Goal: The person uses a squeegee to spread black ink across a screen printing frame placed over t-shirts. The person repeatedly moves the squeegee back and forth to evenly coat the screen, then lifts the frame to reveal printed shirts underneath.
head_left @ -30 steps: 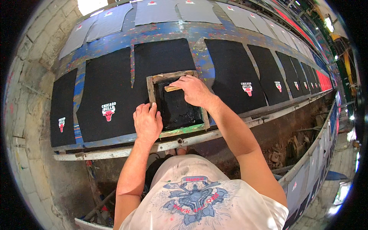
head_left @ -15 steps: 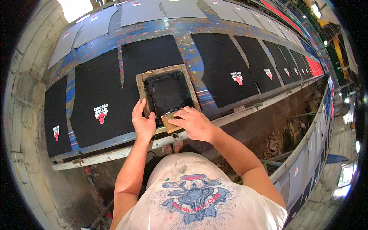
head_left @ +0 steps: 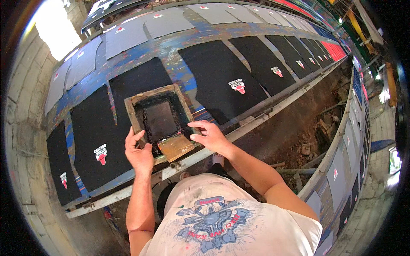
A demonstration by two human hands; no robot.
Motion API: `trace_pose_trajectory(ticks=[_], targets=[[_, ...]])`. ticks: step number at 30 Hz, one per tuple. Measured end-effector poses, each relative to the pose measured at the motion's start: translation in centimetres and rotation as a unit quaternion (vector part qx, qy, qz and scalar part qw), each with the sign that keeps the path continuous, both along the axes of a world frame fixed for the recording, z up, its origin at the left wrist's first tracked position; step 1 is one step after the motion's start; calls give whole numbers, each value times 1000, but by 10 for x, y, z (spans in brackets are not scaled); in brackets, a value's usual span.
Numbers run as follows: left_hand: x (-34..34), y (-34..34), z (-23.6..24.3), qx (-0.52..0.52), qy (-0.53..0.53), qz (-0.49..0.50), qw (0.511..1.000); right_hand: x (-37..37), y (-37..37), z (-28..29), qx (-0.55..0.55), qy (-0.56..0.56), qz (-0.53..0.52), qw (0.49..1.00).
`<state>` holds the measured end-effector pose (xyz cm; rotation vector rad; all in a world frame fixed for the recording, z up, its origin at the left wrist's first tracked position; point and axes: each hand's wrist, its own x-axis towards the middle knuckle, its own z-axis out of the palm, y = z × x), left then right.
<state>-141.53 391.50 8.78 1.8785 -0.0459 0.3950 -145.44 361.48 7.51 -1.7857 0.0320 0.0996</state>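
Note:
A wooden-framed printing screen (head_left: 181, 100), dark with ink inside, lies over a black fabric piece (head_left: 143, 74) at the near edge of a long table. My left hand (head_left: 139, 155) grips the screen's left rail, fingers outside and thumb toward the inner side. On the opposite rail, my right hand (head_left: 209, 135) holds on with fingers and thumb near the right corner. A flat wooden squeegee (head_left: 176, 147) leans in the near end of the screen, untouched by either hand. Its lower edge is hidden in the dark ink.
To the left lies a black piece (head_left: 92, 132) with a red-and-white bull print; more printed black pieces (head_left: 218, 81) run off to the right. Grey pieces (head_left: 168, 21) line the far side. A metal rail (head_left: 256, 128) borders the table's near edge. Another table (head_left: 337, 170) stands at right.
My right hand has let go of the squeegee and taken the screen's right rail. The squeegee now rests in the screen's near end. My left hand stays at the left rail. The view has shifted.

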Motion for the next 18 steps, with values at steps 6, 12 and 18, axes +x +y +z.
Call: trace_pose_trajectory(ticks=[6,12,18], targets=[[11,-57,45,-52,-12,-23,998,0,-56,26,24,-84,-3,996],[19,-184,34,-86,-39,-17,995,16,-189,38,74,-159,-13,984],[24,-313,-7,-87,-6,5,996,19,-321,33,81,-106,0,991]])
